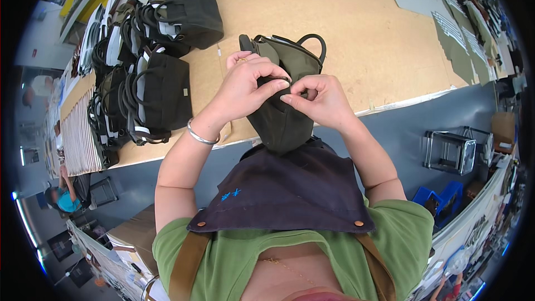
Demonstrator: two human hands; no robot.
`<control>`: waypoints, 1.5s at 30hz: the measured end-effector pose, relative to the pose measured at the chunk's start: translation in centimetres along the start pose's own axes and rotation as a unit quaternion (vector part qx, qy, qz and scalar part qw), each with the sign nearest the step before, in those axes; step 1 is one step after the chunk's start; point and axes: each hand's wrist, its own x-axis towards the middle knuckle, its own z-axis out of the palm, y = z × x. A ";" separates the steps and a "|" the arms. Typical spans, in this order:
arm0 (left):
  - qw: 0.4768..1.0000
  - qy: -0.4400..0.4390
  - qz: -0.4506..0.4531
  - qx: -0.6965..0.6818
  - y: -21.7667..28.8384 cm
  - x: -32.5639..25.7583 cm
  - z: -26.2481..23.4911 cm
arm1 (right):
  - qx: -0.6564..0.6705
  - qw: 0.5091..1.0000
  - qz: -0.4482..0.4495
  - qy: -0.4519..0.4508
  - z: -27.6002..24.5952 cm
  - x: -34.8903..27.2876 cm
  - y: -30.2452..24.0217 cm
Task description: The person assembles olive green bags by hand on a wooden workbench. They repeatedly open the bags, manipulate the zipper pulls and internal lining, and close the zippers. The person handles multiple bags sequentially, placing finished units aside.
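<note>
Plywood worktable (356, 17) under me: I pinch the dark olive bag (281, 117) at its near edge, left hand (248, 86) and right hand (317, 100) fingers clenched on its top seam.

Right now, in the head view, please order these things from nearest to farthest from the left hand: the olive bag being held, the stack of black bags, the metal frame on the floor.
1. Olive bag: touching the left hand, at the table edge.
2. Stack of black bags: on the table, to the person's left.
3. Metal frame: on the floor, far right.
</note>
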 end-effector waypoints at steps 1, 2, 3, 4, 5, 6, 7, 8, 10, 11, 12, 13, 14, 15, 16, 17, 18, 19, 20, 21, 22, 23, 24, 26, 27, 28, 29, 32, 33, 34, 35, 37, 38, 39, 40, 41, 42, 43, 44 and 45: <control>1.000 0.000 -0.004 -0.010 0.0 0.0 0.1 | -0.005 1.000 -0.007 0.005 0.1 0.0 0.0; 1.000 0.000 -0.007 -0.021 0.1 -0.1 0.2 | -0.008 1.000 -0.010 0.008 0.2 0.0 0.0; 0.999 -0.001 -0.011 -0.031 0.2 -0.2 0.4 | -0.011 1.000 -0.012 0.010 0.2 -0.1 -0.1; 0.999 -0.003 -0.018 -0.032 0.2 -0.3 0.4 | -0.016 1.000 -0.016 0.012 0.2 0.0 -0.2; 0.999 -0.005 -0.024 -0.033 0.2 -0.5 0.5 | -0.025 0.998 -0.047 0.034 0.1 0.0 -0.3; 0.999 -0.007 -0.032 -0.035 0.2 -0.6 0.5 | -0.034 0.995 -0.079 0.056 -0.1 -0.1 -0.3; 0.999 -0.011 -0.037 -0.029 0.3 -0.8 0.4 | -0.043 0.990 -0.111 0.075 -0.4 -0.1 -0.3; 0.999 -0.014 -0.042 -0.023 0.4 -1.0 0.2 | -0.105 0.978 -0.162 0.078 -1.0 0.0 -0.2; 0.999 -0.023 -0.036 -0.023 0.2 -1.5 -0.2 | -0.222 0.936 -0.262 0.082 -2.5 0.7 0.1; 0.999 -0.031 -0.021 -0.030 -0.3 -1.5 -0.6 | -0.204 0.944 -0.255 0.041 -3.0 1.3 -0.1; 0.999 -0.039 -0.006 -0.036 -0.8 -1.5 -1.1 | -0.232 0.943 -0.236 -0.026 -3.2 2.1 -0.3; 0.999 -0.037 0.000 -0.035 -1.2 -1.7 -1.8 | -0.259 0.937 -0.218 -0.091 -3.2 3.0 -0.8; 0.999 -0.033 0.006 -0.033 -1.6 -2.0 -2.6 | -0.285 0.925 -0.199 -0.156 -3.1 3.5 -1.4; 0.999 -0.030 0.011 -0.031 -1.9 -2.4 -3.6 | -0.363 0.898 -0.142 -0.203 -2.9 3.7 -2.4; 0.999 -0.037 -0.004 -0.028 -2.2 -3.1 -4.4 | -0.363 0.896 -0.144 -0.212 -2.3 3.9 -3.1; 0.999 -0.043 -0.020 -0.025 -2.4 -3.8 -5.3 | -0.362 0.894 -0.146 -0.221 -1.7 4.2 -3.7; 0.998 -0.049 -0.037 -0.022 -2.5 -4.5 -6.1 | -0.361 0.891 -0.149 -0.231 -1.1 4.4 -4.1; 0.996 -0.059 -0.073 0.008 -2.3 -5.1 -6.7 | -0.349 0.892 -0.155 -0.240 -0.5 4.6 -4.3; 0.995 -0.041 -0.080 0.051 -1.9 -5.6 -7.0 | -0.338 0.893 -0.162 -0.250 0.2 4.8 -4.4; 0.991 -0.023 -0.088 0.095 -1.0 -6.0 -7.0 | -0.326 0.893 -0.168 -0.260 0.6 5.0 -4.5; 0.986 -0.002 -0.096 0.137 -0.1 -6.4 -6.9 | -0.325 0.890 -0.179 -0.265 1.0 5.2 -4.7; 0.979 0.019 -0.057 0.192 1.2 -6.3 -6.7 | -0.324 0.887 -0.188 -0.270 1.3 5.3 -4.9; 0.979 0.011 -0.034 0.200 1.2 -6.3 -6.0 | -0.323 0.884 -0.196 -0.275 1.4 5.4 -5.1; 0.976 -0.004 0.010 0.216 1.1 -6.6 -4.8 | -0.290 0.879 -0.205 -0.319 1.3 5.8 -5.4; 0.973 -0.003 0.014 0.232 1.0 -6.7 -4.6 | -0.274 0.875 -0.208 -0.340 1.1 6.1 -5.6; 0.976 0.004 0.010 0.219 1.0 -6.7 -4.5 | -0.265 0.878 -0.179 -0.357 1.0 6.5 -5.9; 0.979 0.010 0.007 0.206 1.0 -6.7 -4.4 | -0.257 0.879 -0.150 -0.372 0.9 7.0 -6.3; 0.981 0.011 0.010 0.192 1.1 -6.8 -4.4 | -0.263 0.872 -0.133 -0.392 1.0 7.9 -6.4; 0.981 0.008 0.014 0.191 1.1 -6.9 -4.4 | -0.267 0.866 -0.128 -0.402 1.0 8.0 -6.7; 0.982 0.012 0.018 0.189 1.0 -6.9 -4.4 | -0.271 0.861 -0.123 -0.413 1.2 8.0 -7.0; 0.982 0.017 0.022 0.187 0.8 -6.9 -4.3 | -0.290 0.854 -0.155 -0.403 1.5 8.1 -6.8; 0.985 0.008 0.016 0.173 0.7 -7.0 -4.4 | -0.328 0.837 -0.217 -0.379 2.1 8.3 -6.2; 0.987 -0.005 0.006 0.161 0.8 -7.1 -4.6 | -0.324 0.835 -0.239 -0.375 2.2 8.2 -6.0; 0.989 -0.018 -0.005 0.149 0.8 -7.2 -4.8 | -0.320 0.832 -0.261 -0.371 2.4 8.1 -5.9; 0.990 -0.006 -0.018 0.141 0.8 -7.3 -4.8 | -0.315 0.828 -0.283 -0.367 2.4 8.0 -5.9; 0.991 0.006 -0.031 0.133 0.5 -7.5 -4.7 | -0.301 0.834 -0.275 -0.371 2.4 8.0 -6.0; 0.991 0.017 -0.045 0.125 0.3 -7.6 -4.7 | -0.287 0.840 -0.266 -0.376 2.1 7.9 -6.2; 0.992 0.024 -0.038 0.122 0.0 -7.7 -4.7 | -0.273 0.846 -0.258 -0.379 2.0 7.9 -6.4; 0.992 0.030 -0.032 0.119 -0.2 -7.9 -4.7 | -0.276 0.844 -0.255 -0.382 2.0 7.9 -6.6; 0.992 0.037 -0.026 0.116 -0.4 -8.0 -4.8 | -0.279 0.843 -0.252 -0.384 2.0 7.9 -6.7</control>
